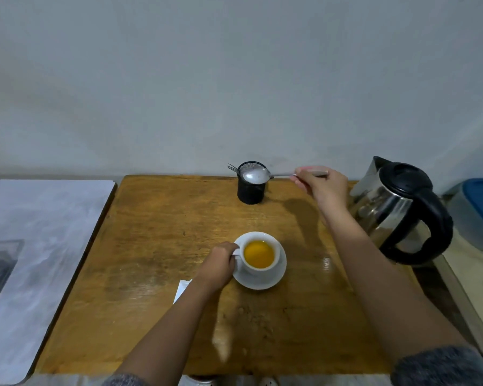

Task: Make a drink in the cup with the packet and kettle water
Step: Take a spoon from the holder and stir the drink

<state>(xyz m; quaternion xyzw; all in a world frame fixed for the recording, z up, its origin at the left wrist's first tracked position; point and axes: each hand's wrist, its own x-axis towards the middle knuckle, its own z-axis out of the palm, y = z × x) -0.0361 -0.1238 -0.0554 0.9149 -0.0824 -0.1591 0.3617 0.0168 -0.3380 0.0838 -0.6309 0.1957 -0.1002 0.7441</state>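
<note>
A white cup (258, 267) full of orange-yellow drink stands on a white saucer (273, 280) in the middle of the wooden table (156, 246). My left hand (221, 263) grips the cup's handle. My right hand (321, 188) holds a metal spoon (255, 174) by its handle, the bowl level over the black mesh holder (250, 190) at the back. The steel kettle (399, 210) with black lid and handle stands at the right. A white packet (182, 289) lies partly hidden under my left forearm.
Fork tines poke out of the mesh holder at its left. A pale marbled counter (39, 246) adjoins the table on the left. A blue-lidded container (480, 213) sits at the far right behind the kettle. The grey wall runs close behind the table.
</note>
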